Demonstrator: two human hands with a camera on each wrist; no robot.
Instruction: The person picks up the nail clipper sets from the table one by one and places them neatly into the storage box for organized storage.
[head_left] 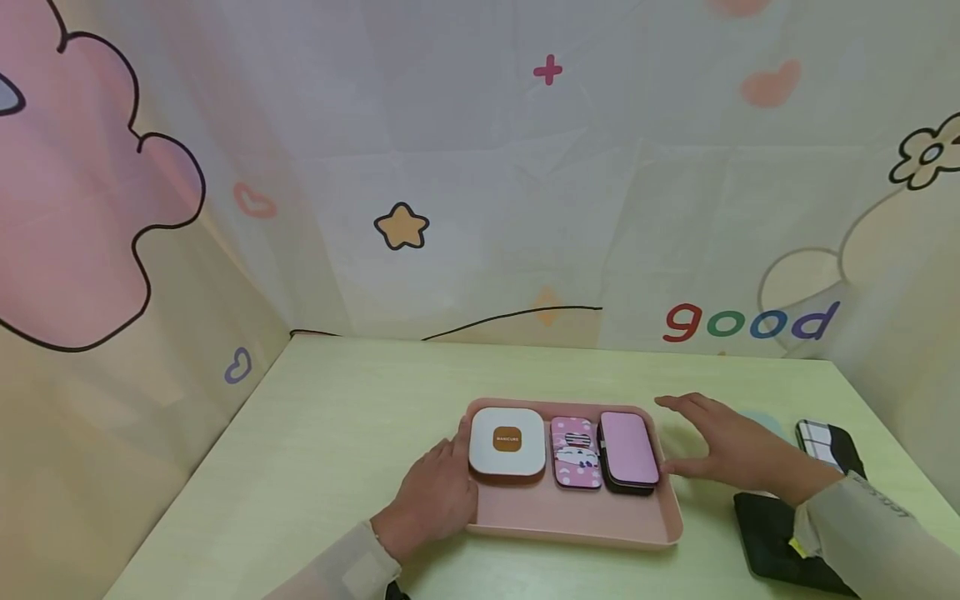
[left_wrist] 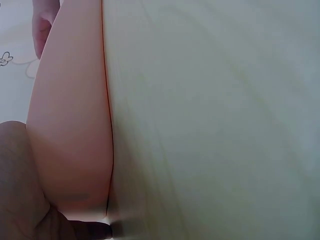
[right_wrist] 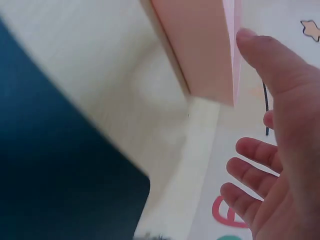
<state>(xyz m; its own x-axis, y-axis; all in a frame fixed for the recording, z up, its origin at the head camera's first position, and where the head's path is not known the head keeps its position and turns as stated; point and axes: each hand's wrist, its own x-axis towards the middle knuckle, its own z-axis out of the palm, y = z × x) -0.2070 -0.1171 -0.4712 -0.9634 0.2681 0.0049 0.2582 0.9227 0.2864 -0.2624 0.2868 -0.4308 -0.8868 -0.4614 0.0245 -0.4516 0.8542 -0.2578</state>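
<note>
In one tray [head_left: 570, 517] | three cases [head_left: 576, 454] | left hand [head_left: 437, 498] gripping tray, right hand [head_left: 735, 446] wide

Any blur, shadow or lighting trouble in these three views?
Head: mostly sharp, with soft shadow near the left hand; left wrist: dim, with a smear over the pink tray near the picture's bottom; right wrist: the large dark object out of focus, soft shadow on the table.

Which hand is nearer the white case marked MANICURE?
Left. The left hand holds the tray beside the white case; the right hand is at the tray's opposite end, past the plain pink case.
</note>
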